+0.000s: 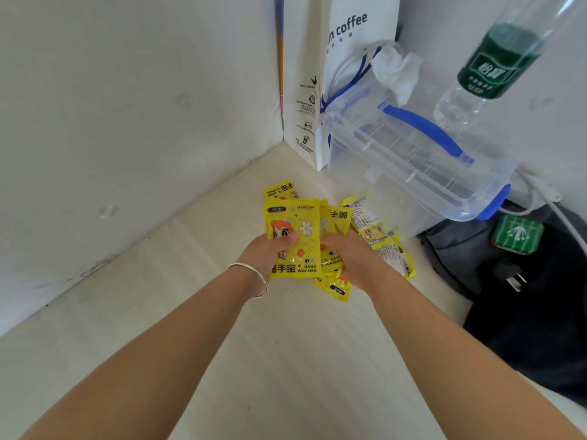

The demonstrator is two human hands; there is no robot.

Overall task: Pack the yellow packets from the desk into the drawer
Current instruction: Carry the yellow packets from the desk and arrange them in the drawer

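Beside clear box (413,160) and paper bag (305,90), both hands' fingers (287,241) around yellow packets (293,239).

Packets (293,239) bright yellow, black lettering, orange-haired cartoon figure, white flower, small orange flowers. Tabletop (279,360) pale cream wood grain. Walls (127,106) off-white. Paper bag (317,74) white, dark print. Storage box (413,163) clear plastic, blue handle and clips. Bottle (495,68) clear, dark green label, white characters. Bracelet (254,277) silver. Small box (517,235) green, white lines. Bag (524,312) black.
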